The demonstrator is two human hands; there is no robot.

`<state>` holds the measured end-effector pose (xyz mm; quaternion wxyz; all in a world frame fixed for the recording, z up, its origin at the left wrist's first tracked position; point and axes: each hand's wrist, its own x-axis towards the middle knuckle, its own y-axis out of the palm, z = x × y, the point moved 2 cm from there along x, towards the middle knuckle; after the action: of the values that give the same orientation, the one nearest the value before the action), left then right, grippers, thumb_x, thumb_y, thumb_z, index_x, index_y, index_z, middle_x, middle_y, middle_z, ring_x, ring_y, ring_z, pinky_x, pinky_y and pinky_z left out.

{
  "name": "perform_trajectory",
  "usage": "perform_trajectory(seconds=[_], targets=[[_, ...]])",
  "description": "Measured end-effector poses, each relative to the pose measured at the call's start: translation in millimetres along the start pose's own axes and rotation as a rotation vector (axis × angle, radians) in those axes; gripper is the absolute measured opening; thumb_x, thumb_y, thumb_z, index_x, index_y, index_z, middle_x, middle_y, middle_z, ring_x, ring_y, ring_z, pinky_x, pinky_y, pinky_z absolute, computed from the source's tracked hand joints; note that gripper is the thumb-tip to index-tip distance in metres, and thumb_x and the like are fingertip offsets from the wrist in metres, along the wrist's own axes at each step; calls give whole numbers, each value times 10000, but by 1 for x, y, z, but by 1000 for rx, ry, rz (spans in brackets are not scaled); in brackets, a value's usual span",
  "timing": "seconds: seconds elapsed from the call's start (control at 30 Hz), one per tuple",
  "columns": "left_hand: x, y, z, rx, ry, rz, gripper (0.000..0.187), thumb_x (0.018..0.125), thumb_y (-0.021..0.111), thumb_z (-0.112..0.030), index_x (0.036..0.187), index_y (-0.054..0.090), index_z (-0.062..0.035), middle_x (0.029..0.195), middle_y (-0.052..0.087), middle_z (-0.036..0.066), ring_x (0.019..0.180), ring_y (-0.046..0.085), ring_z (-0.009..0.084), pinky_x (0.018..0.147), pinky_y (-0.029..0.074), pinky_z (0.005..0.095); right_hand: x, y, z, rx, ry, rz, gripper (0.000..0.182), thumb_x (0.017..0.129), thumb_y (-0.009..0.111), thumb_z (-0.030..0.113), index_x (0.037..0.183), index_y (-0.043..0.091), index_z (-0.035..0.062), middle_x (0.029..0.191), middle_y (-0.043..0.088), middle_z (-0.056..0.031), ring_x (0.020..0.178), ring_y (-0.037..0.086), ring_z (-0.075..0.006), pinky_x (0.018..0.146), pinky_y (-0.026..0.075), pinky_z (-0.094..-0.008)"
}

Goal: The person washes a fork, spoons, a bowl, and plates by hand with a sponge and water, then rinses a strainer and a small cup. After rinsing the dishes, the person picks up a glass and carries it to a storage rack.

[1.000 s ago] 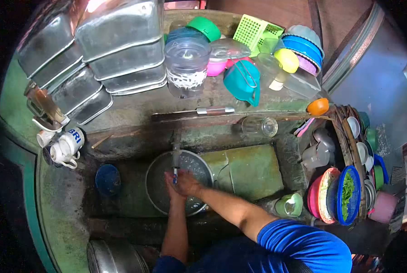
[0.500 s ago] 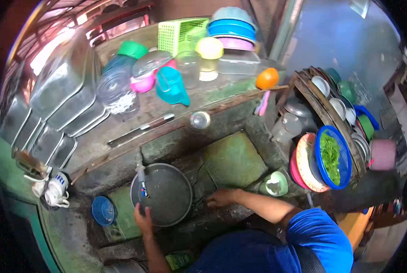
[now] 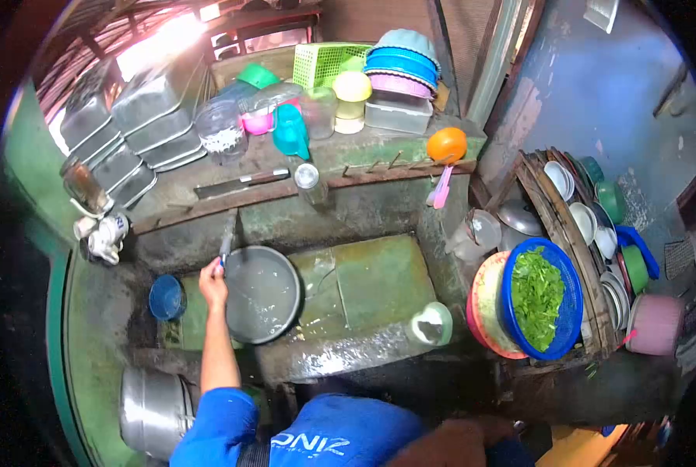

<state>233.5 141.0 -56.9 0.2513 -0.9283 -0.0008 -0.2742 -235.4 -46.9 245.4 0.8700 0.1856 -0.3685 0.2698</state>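
My left hand point(image 3: 214, 285) is raised to the tap point(image 3: 226, 247) on the sink wall, its fingers closed around the blue-marked handle end. Below the spout sits a round grey basin point(image 3: 264, 300) with some water in it, just right of my hand. A small blue bucket point(image 3: 166, 297) stands to the left of that hand. Of my right arm, only a blurred stretch of forearm point(image 3: 449, 444) shows at the bottom edge; the hand itself is out of sight. Near that arm, a pale green dipper point(image 3: 431, 324) rests on the wet ledge.
A blue basket point(image 3: 572, 311) of leafy greens leans over stacked basins on the right, beside a wooden dish rack point(image 3: 562, 218). A knife point(image 3: 243, 183), a glass jar point(image 3: 307, 177) and plastic ware line the back ledge. A large metal pot point(image 3: 155, 412) stands lower left.
My left hand has moved up from the basin's rim onto the tap. My right hand has left the sink ledge and drawn back out of view. The camera view has shifted.
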Motion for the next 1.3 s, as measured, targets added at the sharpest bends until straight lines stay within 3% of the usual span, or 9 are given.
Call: perform_trajectory(seconds=[0.17,0.23,0.33,0.43,0.63,0.8,0.93,1.23,1.3], targets=[[35,-11,25,-240,-525,454,197,896,570,-58,1059,675,-29,923,682,16,797,604,131,770,484,282,-42,36,55,-135,-83,-67,283,932,530,287,1063,623,54,1068,614,-121,1026,577,-316,880,454,-491],[51,-5,64,-201,-281,457,263,843,663,-95,1095,653,-22,981,681,66,852,615,170,799,484,301,-52,44,70,-192,-92,-118,288,932,528,294,1062,622,55,1069,612,-123,1026,576,-315,879,454,-489],[32,-19,39,273,-254,-83,581,676,819,-215,1194,599,-71,1102,615,182,1044,558,311,917,432,392,-63,52,83,-249,-95,-165,295,933,524,303,1060,621,56,1069,608,-125,1025,575,-314,879,454,-487],[-14,-5,-56,417,21,-435,426,773,699,-141,1180,589,-79,1123,560,165,1080,507,326,930,403,439,-64,47,86,-295,-102,-185,302,933,520,313,1058,620,57,1070,605,-128,1024,573,-313,878,454,-485],[-33,75,-201,-169,254,-87,451,781,668,-76,1212,543,-25,1172,515,163,1125,487,300,939,419,392,-43,25,71,-346,-41,-211,317,933,512,332,1054,618,58,1071,599,-133,1023,570,-310,877,455,-481],[22,99,-286,-284,237,19,951,654,825,-192,1421,280,-47,1292,410,188,1159,453,323,967,395,415,-27,12,53,-394,9,-245,330,933,505,348,1051,615,60,1072,593,-138,1022,568,-308,876,455,-478],[47,123,-297,-343,320,37,1036,609,856,-213,1425,250,-12,1294,406,215,1195,431,351,1028,357,422,-20,8,47,-440,43,-288,341,934,500,360,1049,614,61,1073,589,-141,1021,566,-307,875,455,-475],[55,163,-277,-621,182,-13,646,711,804,-151,1246,476,3,1186,553,142,1110,527,238,989,396,335,-28,24,43,-547,28,-356,365,934,488,389,1044,610,63,1075,579,-149,1019,562,-303,874,456,-469],[51,131,-305,-177,424,-178,563,715,802,-142,1192,533,-11,1131,589,124,1055,555,238,954,425,342,-31,36,41,-587,19,-343,370,934,485,395,1042,609,64,1075,577,-151,1018,561,-303,873,456,-467]])
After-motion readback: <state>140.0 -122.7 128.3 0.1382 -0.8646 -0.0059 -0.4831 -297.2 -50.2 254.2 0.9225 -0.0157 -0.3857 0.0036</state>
